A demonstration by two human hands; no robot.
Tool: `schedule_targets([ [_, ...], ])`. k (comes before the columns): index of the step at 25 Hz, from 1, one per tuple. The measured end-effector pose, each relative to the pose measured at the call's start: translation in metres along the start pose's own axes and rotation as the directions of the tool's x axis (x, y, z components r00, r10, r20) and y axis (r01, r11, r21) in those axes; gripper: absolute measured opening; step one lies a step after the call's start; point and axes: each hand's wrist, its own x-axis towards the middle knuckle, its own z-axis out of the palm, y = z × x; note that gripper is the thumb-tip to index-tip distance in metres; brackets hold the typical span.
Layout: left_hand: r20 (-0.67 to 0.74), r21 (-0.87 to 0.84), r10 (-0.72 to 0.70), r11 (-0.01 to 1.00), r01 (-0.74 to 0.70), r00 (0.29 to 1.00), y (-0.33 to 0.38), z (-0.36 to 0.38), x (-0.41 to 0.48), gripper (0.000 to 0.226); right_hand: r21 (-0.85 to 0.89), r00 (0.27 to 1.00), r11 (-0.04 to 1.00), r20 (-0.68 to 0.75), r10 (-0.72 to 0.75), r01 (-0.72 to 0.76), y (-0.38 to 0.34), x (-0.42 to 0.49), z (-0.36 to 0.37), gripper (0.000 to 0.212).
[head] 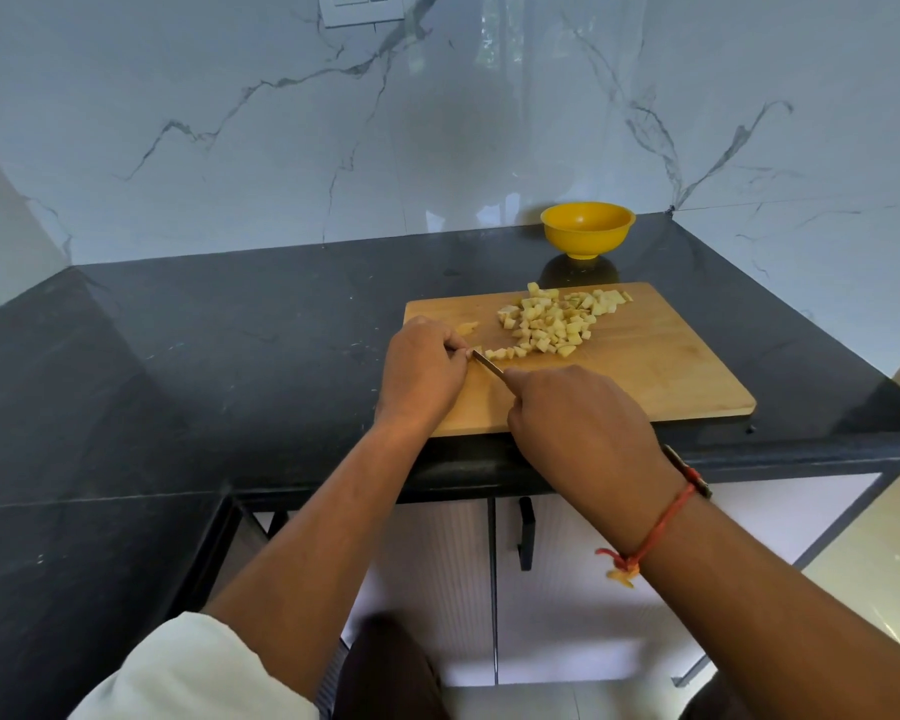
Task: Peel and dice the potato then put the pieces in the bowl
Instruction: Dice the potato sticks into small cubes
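A heap of pale yellow diced potato pieces (pixel 557 319) lies on the wooden cutting board (pixel 645 376). My left hand (pixel 422 371) sits at the board's left end, fingers curled over a last bit of potato that is mostly hidden under it. My right hand (pixel 578 423) grips a knife (pixel 487 363), its blade tip meeting the left fingertips beside a short row of cut pieces (pixel 505 352). The yellow bowl (pixel 587 228) stands beyond the board against the wall; no pieces show over its rim, and its bottom is out of sight.
A black stone counter (pixel 230 356) carries the board, which reaches close to the front edge. Marble wall panels rise behind and at both sides. Cabinet doors with a black handle (pixel 525 532) are below the counter.
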Motion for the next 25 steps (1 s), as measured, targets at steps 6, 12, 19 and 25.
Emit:
schedule_targets([
  [6,-0.006,0.026,0.052,0.998,-0.052,0.999,0.000,0.000,-0.003,0.013,0.021,0.985,1.000,-0.173,0.017,-0.014,0.012,-0.014,-0.018,0.041],
  [12,0.067,-0.003,0.049,0.999,-0.049,0.997,0.012,-0.005,-0.006,0.038,0.266,0.949,0.963,-0.286,0.129,-0.051,0.030,0.025,0.004,0.042],
  [19,0.098,0.008,0.074,0.997,-0.075,0.992,0.030,0.004,0.005,0.022,0.330,0.932,0.942,-0.314,0.179,-0.070,0.036,0.028,0.014,0.039],
  [25,0.072,-0.096,0.041,0.995,-0.034,0.997,0.045,0.016,0.013,0.019,0.363,0.921,0.930,-0.339,0.194,-0.062,0.040,0.026,0.016,0.041],
])
